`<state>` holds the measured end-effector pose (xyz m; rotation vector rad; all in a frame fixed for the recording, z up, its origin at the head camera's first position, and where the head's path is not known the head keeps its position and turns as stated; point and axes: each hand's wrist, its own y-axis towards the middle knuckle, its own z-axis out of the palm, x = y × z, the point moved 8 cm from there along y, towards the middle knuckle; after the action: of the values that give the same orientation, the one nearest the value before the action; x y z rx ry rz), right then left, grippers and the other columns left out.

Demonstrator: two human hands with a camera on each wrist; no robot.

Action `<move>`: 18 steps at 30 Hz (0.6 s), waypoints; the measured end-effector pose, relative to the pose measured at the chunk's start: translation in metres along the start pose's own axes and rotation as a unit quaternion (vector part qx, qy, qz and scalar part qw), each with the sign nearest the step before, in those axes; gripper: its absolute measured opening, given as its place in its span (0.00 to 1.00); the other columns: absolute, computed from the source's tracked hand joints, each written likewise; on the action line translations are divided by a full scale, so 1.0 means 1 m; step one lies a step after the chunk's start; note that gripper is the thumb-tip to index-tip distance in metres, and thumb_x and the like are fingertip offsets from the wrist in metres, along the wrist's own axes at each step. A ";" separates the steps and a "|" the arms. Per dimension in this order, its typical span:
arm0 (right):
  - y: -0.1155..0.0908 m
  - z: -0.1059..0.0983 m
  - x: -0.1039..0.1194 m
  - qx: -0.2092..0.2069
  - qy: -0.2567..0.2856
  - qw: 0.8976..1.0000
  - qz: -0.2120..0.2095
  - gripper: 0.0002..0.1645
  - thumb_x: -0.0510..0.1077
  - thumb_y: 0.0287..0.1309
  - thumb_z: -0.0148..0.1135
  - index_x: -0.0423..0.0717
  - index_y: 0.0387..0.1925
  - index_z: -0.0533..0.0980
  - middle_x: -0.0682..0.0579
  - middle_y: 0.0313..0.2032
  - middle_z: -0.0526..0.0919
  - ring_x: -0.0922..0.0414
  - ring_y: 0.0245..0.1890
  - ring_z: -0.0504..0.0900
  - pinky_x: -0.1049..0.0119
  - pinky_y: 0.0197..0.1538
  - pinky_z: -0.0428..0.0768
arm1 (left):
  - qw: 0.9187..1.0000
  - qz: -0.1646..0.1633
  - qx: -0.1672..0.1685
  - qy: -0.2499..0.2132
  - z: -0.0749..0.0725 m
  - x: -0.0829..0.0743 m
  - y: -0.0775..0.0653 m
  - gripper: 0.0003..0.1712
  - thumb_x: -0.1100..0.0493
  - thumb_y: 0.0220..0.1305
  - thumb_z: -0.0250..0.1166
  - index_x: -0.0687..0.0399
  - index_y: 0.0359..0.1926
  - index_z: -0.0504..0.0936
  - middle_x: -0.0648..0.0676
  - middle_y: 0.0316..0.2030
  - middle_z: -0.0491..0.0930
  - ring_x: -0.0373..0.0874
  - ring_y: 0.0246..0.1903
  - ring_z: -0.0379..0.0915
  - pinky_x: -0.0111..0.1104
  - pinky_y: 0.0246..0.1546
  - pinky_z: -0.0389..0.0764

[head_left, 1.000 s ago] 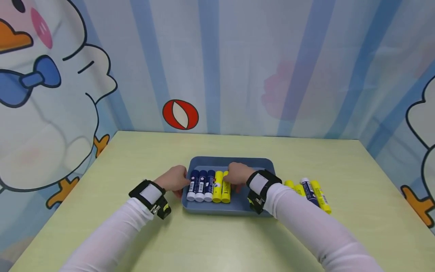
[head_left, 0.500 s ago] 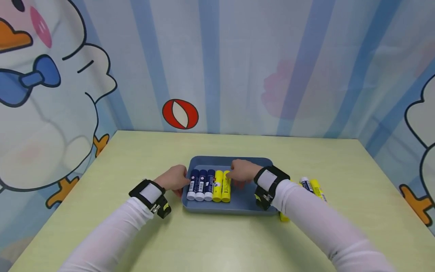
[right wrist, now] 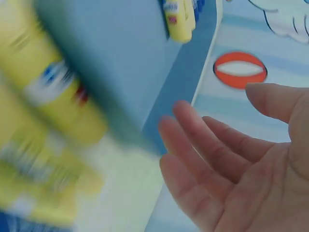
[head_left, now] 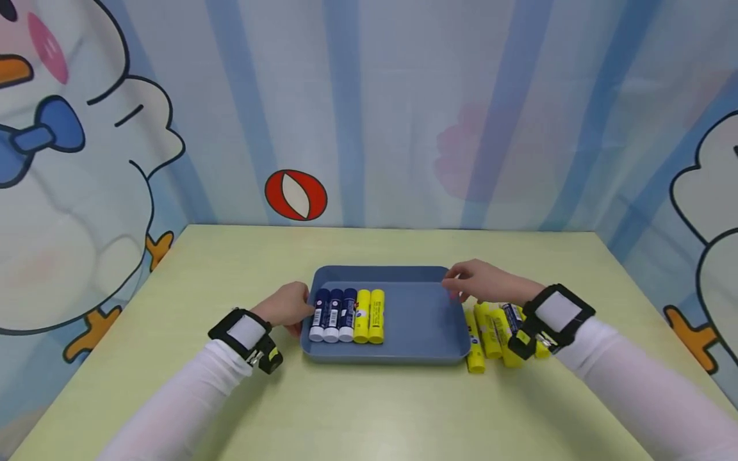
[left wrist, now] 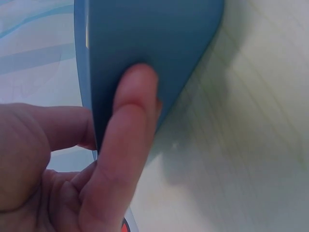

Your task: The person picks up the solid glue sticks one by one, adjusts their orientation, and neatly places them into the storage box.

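A blue-grey tray (head_left: 423,326) lies on the table, with three navy glue sticks (head_left: 332,315) and two yellow glue sticks (head_left: 377,316) side by side in its left half. My left hand (head_left: 285,304) grips the tray's left rim. In the left wrist view its thumb is on the inner side and its fingers (left wrist: 126,130) press the outer wall. Above the tray's back right corner is my right hand (head_left: 484,282), holding nothing, with fingers (right wrist: 193,179) spread and slightly bent. Several loose yellow glue sticks (head_left: 475,342) and a navy one (head_left: 512,317) lie right of the tray, partly beneath the right wrist.
The pale yellow-green table (head_left: 369,410) reaches back to a striped cloth backdrop (head_left: 398,115). Cartoon birds and a red ball (head_left: 296,195) are printed on the cloth. Side cloths flank the table at left and right.
My right hand has left the second yellow glue stick in the tray and moved right to the tray's back right corner. The left hand stays at the left rim. The view shifts slightly.
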<state>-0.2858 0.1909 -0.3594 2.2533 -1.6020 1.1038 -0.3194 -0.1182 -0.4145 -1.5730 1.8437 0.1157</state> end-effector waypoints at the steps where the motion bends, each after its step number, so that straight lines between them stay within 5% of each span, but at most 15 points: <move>1: -0.007 -0.005 -0.004 -0.013 -0.011 1.000 -0.005 0.26 0.49 0.73 0.48 0.30 0.58 0.70 0.39 0.45 0.81 0.43 0.45 0.80 0.52 0.43 0.79 | 1.000 -0.002 0.000 -0.001 0.000 0.001 -0.001 0.06 0.65 0.66 0.58 0.66 0.37 0.71 0.59 0.26 0.78 0.45 0.16 0.79 0.33 0.19 0.81; 12: -0.059 -0.030 -0.078 -0.145 -0.123 0.980 0.056 0.36 0.52 0.69 0.55 0.26 0.63 0.62 0.27 0.57 0.68 0.34 0.53 0.72 0.42 0.49 0.76 | 1.000 -0.002 -0.001 -0.001 -0.003 0.000 -0.003 0.06 0.65 0.66 0.58 0.66 0.37 0.70 0.59 0.25 0.78 0.45 0.16 0.78 0.33 0.18 0.81; 18: -0.072 -0.025 -0.106 -0.160 -0.139 0.971 0.111 0.45 0.57 0.66 0.58 0.26 0.66 0.56 0.24 0.57 0.66 0.32 0.52 0.72 0.39 0.48 0.75 | 1.000 0.012 0.004 -0.006 0.000 -0.003 -0.003 0.06 0.66 0.66 0.57 0.65 0.35 0.70 0.59 0.23 0.78 0.45 0.15 0.78 0.33 0.18 0.81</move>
<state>-0.2505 0.3129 -0.3904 2.1194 -2.0139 0.5290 -0.3166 -0.1167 -0.4117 -1.5418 1.8528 0.1287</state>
